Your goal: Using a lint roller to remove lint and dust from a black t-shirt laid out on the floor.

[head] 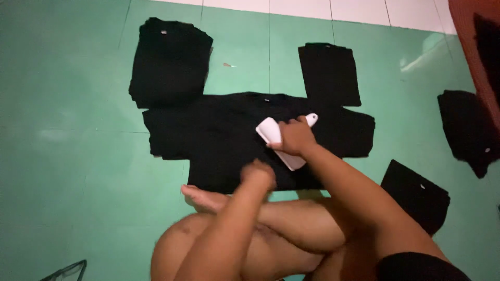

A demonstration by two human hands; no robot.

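Note:
A black T-shirt (pixel 219 135) lies spread flat on the green tiled floor (pixel 67 156), sleeves out to both sides. My right hand (pixel 294 136) grips a white plastic tool (pixel 276 138) with a narrow tip and holds it on the shirt's middle right. My left hand (pixel 259 174) is closed in a fist and rests on the shirt's lower edge, close to my bare foot (pixel 200 198). My crossed legs fill the bottom of the view.
A stack of folded black shirts (pixel 169 62) sits at the back left. One folded black shirt (pixel 329 73) lies at the back right. Another folded shirt (pixel 416 195) lies at my right, and a loose black garment (pixel 469 130) further right.

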